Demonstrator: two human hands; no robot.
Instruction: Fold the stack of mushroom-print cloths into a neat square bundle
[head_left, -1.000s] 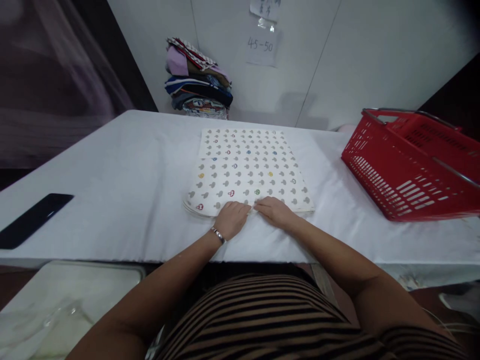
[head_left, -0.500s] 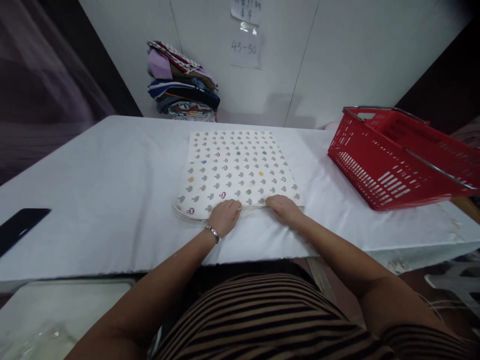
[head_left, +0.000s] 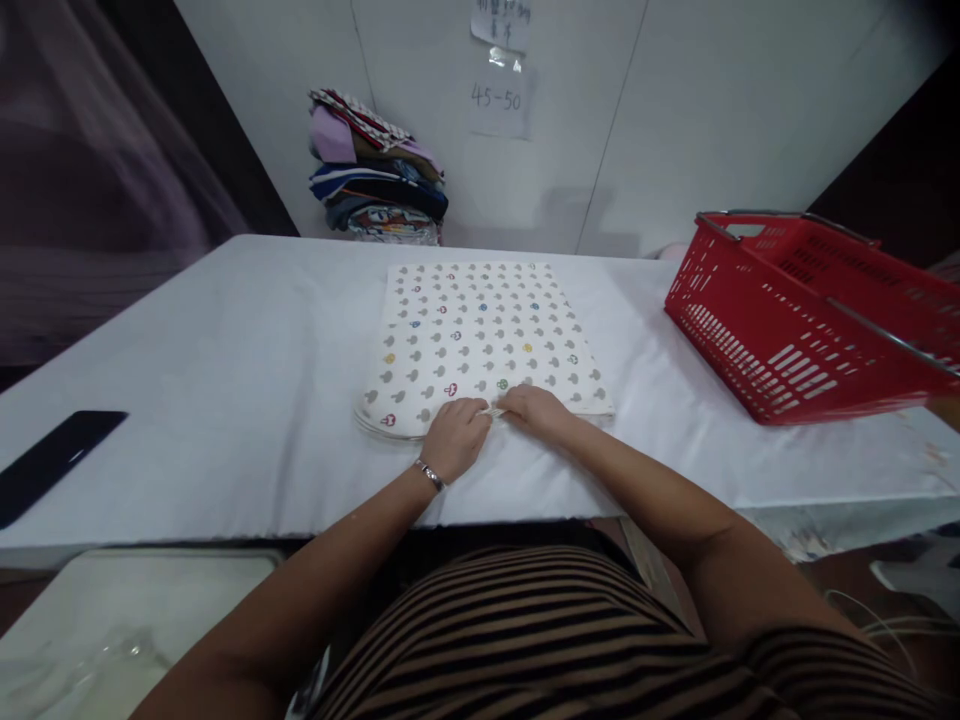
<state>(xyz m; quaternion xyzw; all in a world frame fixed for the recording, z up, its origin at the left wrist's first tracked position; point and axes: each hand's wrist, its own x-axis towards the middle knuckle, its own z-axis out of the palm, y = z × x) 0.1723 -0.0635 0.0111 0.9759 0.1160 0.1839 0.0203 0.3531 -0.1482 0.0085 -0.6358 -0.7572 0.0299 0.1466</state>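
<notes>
A folded white cloth printed with grey and a few coloured mushrooms lies flat on the white-covered table. Its near edge shows several layers. My left hand, with a bracelet at the wrist, has its fingers closed on that near edge, left of the middle. Close beside it, my right hand pinches the same edge. Only a small gap separates the fingertips of both hands. The thumbs and the layers under the fingers are partly hidden.
To the right stands a red plastic basket with metal handles. A stack of folded fabrics is against the back wall. At the left edge lies a dark phone-like slab. Below the table at left is a pale lid or stool top.
My right hand has slid left along the cloth's near edge, closer to my left hand. My left hand stays on the edge. The whole view has shifted slightly.
</notes>
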